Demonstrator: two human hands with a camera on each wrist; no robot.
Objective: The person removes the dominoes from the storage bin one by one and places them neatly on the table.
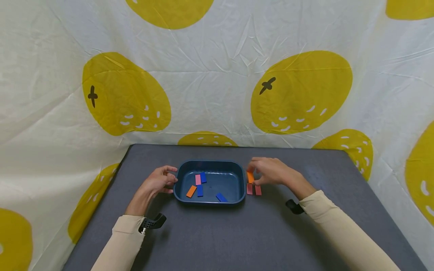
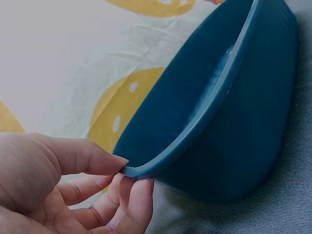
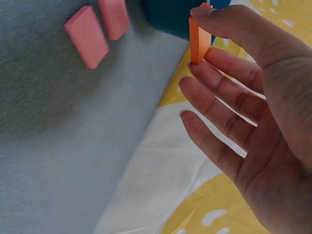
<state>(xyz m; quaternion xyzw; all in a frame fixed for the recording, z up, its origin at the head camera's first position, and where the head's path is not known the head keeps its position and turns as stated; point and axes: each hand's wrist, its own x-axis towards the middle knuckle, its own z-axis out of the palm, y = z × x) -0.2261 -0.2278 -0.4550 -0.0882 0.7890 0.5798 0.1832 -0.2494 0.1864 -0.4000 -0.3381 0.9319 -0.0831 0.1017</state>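
Note:
A dark blue rectangular tray [image 1: 210, 202] stands on the table, with several small flat blocks inside: blue [image 1: 222, 197], pink [image 1: 198, 180] and orange [image 1: 191, 191]. My left hand [image 1: 161, 180] pinches the tray's left rim between thumb and fingers, as the rim [image 2: 141, 171] shows in the left wrist view. Beside the tray's right wall, my right hand [image 1: 272, 171] holds an orange block [image 3: 199, 41] upright between thumb and fingertips. Its ring and little fingers are spread and touch nothing. Below that hand lie two pink blocks [image 3: 87, 37] on the table, side by side.
The grey table [image 1: 223, 241] runs back to a white curtain [image 1: 210, 98] printed with yellow fruit. A black band [image 1: 152, 222] sits on the left wrist and another [image 1: 294, 207] on the right.

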